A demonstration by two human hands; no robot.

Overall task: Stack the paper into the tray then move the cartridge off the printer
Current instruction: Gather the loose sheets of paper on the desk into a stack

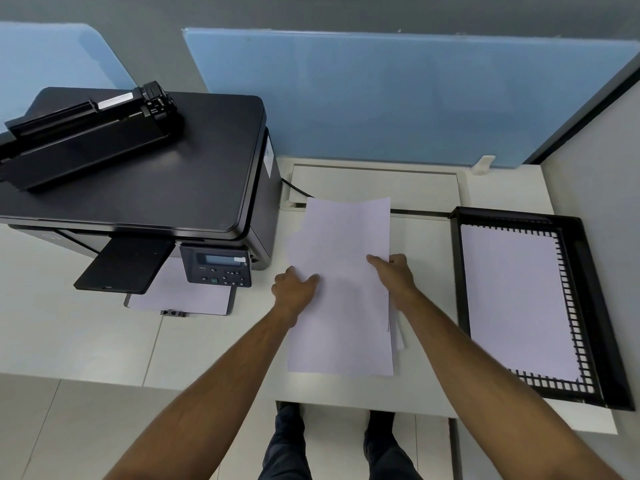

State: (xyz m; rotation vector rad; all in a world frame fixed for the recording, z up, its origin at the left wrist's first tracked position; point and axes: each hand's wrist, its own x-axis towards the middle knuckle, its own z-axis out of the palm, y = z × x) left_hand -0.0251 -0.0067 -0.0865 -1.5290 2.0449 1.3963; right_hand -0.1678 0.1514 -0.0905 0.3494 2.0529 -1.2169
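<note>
1. White sheets of paper (341,289) are pinched between both hands, the left hand (294,289) gripping the left edge with its thumb on top, the right hand (394,273) closed on the right edge the same way.
2. Several sheets seem to be in the bundle; a couple of lower edges peek out unevenly below the right wrist, so it is not squared up.
3. The bundle is over the white desk (86,341), in front of the person, its long axis running away from them. Whether its near end rests on the desk, I cannot tell.
4. The black paper tray (588,306) lies to the right of the hands, near the right hand, with the left hand farther off. Its long axis runs roughly the same way as the bundle's, so I judge a sideways carry to the right with little turning would do.
5. Paper already lies flat in the tray, so stacking looks partly done.
6. The printer (194,174) stands to the left, well apart from the tray, more paper sitting in its front slot.
7. The black toner cartridge (90,126) lies on the printer's lid at the far left corner, long axis slanting across. It is closer to the left hand and untouched.
</note>
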